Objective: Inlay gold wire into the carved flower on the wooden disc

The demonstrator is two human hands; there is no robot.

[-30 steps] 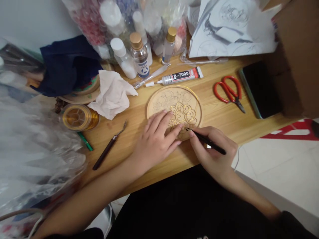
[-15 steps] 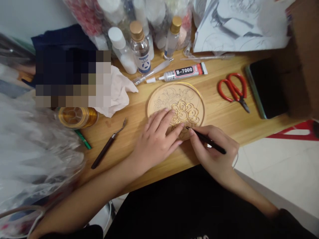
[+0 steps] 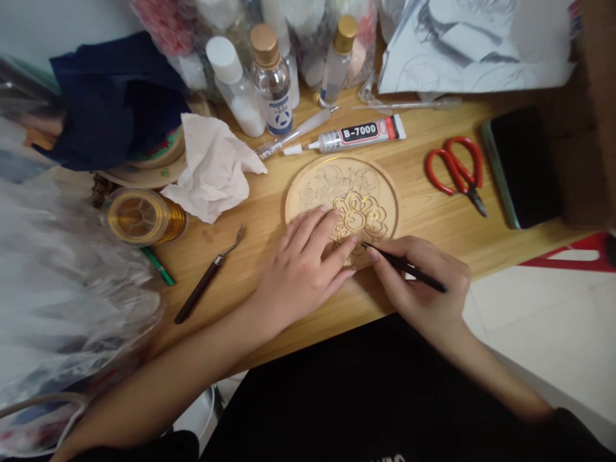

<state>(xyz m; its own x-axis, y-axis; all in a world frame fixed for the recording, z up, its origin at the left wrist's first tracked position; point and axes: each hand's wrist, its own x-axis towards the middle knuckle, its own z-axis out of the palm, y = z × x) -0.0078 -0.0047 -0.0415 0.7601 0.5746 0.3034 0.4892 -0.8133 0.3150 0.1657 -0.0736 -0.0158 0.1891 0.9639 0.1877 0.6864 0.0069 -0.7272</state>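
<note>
A round wooden plate (image 3: 294, 192) with a pencilled flower pattern lies on the table, and gold wire (image 3: 355, 219) forms a flower on its lower right part. My left hand (image 3: 305, 266) lies over the plate's lower left with its fingers spread, fingertips touching the plate and the wire's edge. In my right hand (image 3: 423, 282) is a thin black tool (image 3: 418, 274), pinched like a pen, its tip at the petals beside my left index finger. What the tip touches is too small to tell.
Behind the plate lie a B-7000 glue tube (image 3: 360, 133) and bottles (image 3: 272, 90). Red-handled cutters (image 3: 457, 167) and a phone (image 3: 522, 170) are at the right. Leftward are a crumpled tissue (image 3: 214, 170), a wire spool (image 3: 144, 217) and a dark-handled tool (image 3: 199, 289).
My right hand and the black tool have shifted slightly to the right. The long gold strand that curved past the plate's upper right edge no longer shows there. My left hand stays nearly in place.
</note>
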